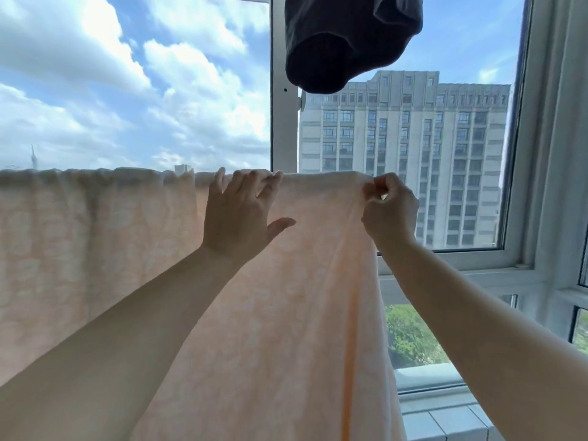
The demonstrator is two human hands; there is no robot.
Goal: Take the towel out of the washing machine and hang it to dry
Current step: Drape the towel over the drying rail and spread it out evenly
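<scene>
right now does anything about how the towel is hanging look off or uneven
Slightly. The pale peach patterned towel is draped over its support, but the left stretch of its top edge is bunched and wrinkled, while the part between the left hand and right hand lies smooth. The right hand's fingers pinch the top right corner. Nothing looks damaged.

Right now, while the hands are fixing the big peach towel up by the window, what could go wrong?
1. The pale peach patterned towel has one top corner pinched by the right hand, while the left hand is open on it. Letting go early might let it slide off.
2. The fabric looks bunched on the left, so it may dry slowly.
3. The dark grey hanging garment could get bumped.
</scene>
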